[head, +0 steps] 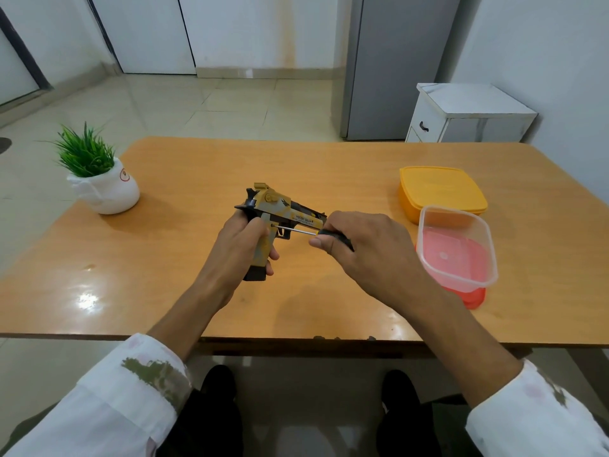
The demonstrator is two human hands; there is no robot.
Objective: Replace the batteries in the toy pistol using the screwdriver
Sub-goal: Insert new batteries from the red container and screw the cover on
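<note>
A yellow and black toy pistol [280,209] is held above the middle of the wooden table [197,179], its barrel pointing right. My left hand [240,245] wraps around its grip, with the black magazine base sticking out below. My right hand [359,249] is shut on the black handle of a small screwdriver [298,229]. Its thin metal shaft points left, with the tip against the pistol's side just above the trigger guard. No batteries are visible.
A clear plastic box [461,249] sits on a red lid at the right, behind it a closed yellow box [441,189]. A potted green plant [102,179] stands at the table's left corner. A white cabinet and grey fridge stand beyond the table.
</note>
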